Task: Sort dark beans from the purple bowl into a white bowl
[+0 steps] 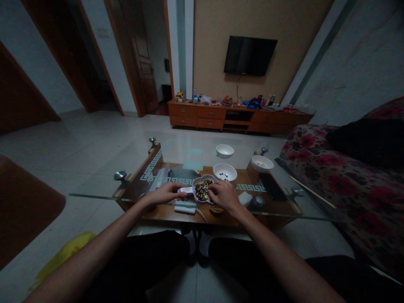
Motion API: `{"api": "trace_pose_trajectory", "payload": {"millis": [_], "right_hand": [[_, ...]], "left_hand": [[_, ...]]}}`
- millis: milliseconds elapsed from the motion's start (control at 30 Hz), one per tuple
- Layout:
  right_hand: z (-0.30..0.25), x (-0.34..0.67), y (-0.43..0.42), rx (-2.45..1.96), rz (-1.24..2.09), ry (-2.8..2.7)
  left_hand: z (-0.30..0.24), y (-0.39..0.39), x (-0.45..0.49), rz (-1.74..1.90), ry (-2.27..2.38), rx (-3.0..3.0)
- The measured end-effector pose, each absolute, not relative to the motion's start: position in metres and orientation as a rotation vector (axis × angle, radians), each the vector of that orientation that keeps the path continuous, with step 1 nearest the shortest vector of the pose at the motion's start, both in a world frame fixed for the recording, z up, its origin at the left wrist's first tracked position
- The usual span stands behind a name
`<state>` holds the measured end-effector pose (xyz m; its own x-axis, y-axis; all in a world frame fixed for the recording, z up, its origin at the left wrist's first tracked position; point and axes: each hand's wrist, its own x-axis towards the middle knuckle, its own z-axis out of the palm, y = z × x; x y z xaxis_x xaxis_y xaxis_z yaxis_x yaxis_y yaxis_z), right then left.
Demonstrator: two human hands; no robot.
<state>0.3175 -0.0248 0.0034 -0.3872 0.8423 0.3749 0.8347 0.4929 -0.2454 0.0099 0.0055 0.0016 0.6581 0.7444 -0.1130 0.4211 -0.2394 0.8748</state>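
Note:
My left hand (167, 192) grips the short handle of a lilac, scallop-edged bowl (193, 185) between thumb and fingers. Mixed beans (202, 191), yellow, dark and pale, lie in this bowl. Over its right side is my right hand (224, 194), fingers drawn together at the beans; whatever they pinch is too small to make out. Just behind the right hand stands a white bowl (225, 167) with several dark beans in it. Another white bowl (262, 163), to the right, holds some pale pieces. A third white bowl (225, 150) sits farther back.
Everything stands on a glass-topped table (126, 147) with raised metal fittings. A dark phone-like slab (273, 186) and a thin stick (312, 192) lie right. A white device (185, 209) with a cable is near the front edge. A flowered sofa (347, 181) flanks the right side.

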Motion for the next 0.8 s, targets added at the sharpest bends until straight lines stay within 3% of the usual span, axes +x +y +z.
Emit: {"api": "trace_pose_trajectory", "payload": {"millis": [600, 800], "right_hand": [[0.010, 0.313, -0.026, -1.399, -0.020, -2.351], [0.027, 0.341, -0.021, -1.470, -0.086, -2.143]], "left_hand": [[0.001, 0.005, 0.010, 0.399, 0.915, 1.869], [0.006, 0.003, 0.010, 0.399, 0.917, 1.873]]}}
